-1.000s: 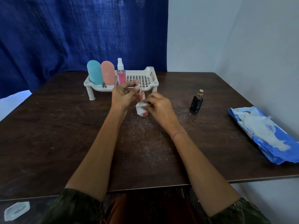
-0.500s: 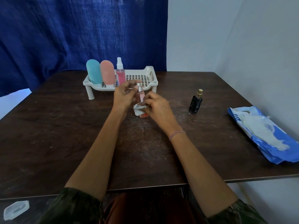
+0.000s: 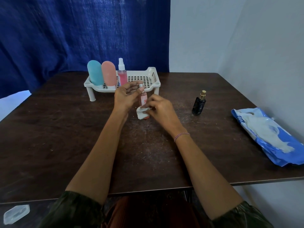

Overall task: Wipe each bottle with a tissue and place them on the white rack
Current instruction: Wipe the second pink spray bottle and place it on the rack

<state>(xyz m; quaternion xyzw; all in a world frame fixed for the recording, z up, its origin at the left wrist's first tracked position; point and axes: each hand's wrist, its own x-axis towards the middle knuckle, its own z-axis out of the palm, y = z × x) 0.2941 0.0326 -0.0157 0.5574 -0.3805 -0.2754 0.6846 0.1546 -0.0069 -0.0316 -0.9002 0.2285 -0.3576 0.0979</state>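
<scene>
The left hand [image 3: 125,96] pinches the silver cap of a pink bottle [image 3: 143,100]; red letters "EN" are readable. The right hand [image 3: 158,108] presses a tissue [image 3: 141,112] on it.

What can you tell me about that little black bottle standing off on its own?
The black bottle is small and dark, seemingly glossy, with a gold-coloured spray top and no cap visible. It stands upright on the dark wooden table, apart from both hands, between the white rack and the blue tissue pack. Nothing touches it but the table.
</scene>
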